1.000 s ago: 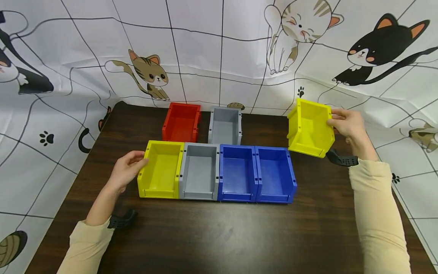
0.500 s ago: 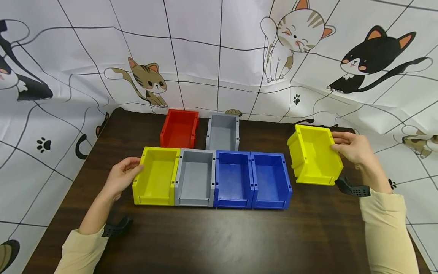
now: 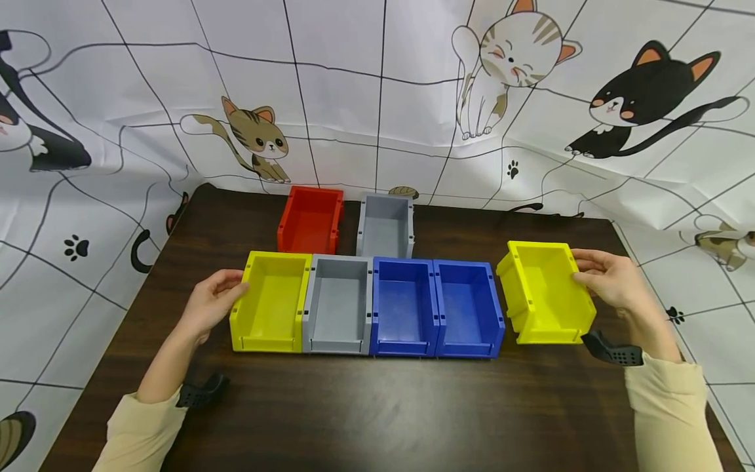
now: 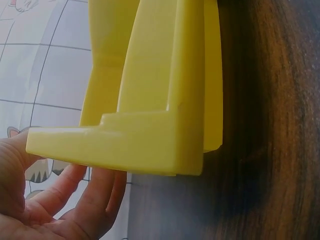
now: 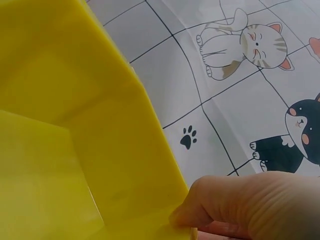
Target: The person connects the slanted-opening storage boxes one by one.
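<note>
My left hand [image 3: 213, 303] is at the left wall of a yellow storage bin [image 3: 274, 301], first in the front row. In the left wrist view its thumb and fingers [image 4: 97, 195] pinch the bin's wall from both sides. Beside that bin stand a grey bin [image 3: 339, 305] and two blue bins [image 3: 406, 308], wall to wall. My right hand [image 3: 613, 282] holds a second yellow bin [image 3: 548, 295] by its right wall, just right of the row and slightly tilted. The thumb [image 5: 192, 207] presses inside that wall in the right wrist view; the other fingers are mostly hidden behind it.
A red bin [image 3: 310, 221] and another grey bin [image 3: 386, 226] stand behind the front row. The dark wooden table [image 3: 377, 413] ends at a white wall covering [image 3: 330, 98] printed with cats, at the back and sides.
The right hand has brought the second yellow bin down and toward the front, level with the row's right end. The left hand stays at the other yellow bin's wall.
</note>
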The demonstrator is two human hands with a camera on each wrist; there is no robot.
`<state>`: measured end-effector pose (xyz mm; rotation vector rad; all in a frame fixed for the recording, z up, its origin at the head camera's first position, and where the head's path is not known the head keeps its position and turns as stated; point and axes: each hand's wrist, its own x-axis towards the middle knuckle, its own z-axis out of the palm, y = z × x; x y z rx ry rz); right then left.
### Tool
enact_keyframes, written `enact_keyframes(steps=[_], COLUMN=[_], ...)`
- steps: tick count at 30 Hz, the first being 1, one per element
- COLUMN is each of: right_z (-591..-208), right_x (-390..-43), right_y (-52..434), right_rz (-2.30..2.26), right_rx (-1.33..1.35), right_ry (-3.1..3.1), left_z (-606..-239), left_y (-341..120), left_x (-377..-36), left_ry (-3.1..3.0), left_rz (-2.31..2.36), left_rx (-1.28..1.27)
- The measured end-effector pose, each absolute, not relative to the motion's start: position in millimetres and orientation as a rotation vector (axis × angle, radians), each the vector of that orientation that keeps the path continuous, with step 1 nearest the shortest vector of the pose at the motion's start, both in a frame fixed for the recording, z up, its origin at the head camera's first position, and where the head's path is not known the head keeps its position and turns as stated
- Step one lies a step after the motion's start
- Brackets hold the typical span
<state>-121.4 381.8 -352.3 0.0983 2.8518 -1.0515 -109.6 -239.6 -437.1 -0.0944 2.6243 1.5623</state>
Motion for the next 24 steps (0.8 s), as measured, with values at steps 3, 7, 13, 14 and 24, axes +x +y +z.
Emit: enact_keyframes(steps=[3,7,13,14,24], right_z=[-356.2,-359.1,-363.2,-363.8,-359.6], right_x=[-119.5,-117.7,-116.7,-116.9,-117.7], right_y=[380.3,379.0,377.3,376.9,379.1], right_rz=[-1.051,-1.049,-1.049,-1.049,-1.07], right_rx=[0.098,0.103,0.105,0.105,0.106], right_ry=[2.858,2.858,2.848,2.847,2.84], left_z=[-435.9,-435.3,-436.8,-437.3,-438.0], left_y=[-238.6,-237.6,-238.3,-238.5,-238.1], left_x=[-109.3,-109.5,-110.2,-110.5,-110.1], left_ry=[2.626,2.629,2.639,2.641,2.633], left_rz=[1.55,1.535,1.532,1.531,1.537], left_rx=[-0.098,-0.105,-0.101,-0.099,-0.102])
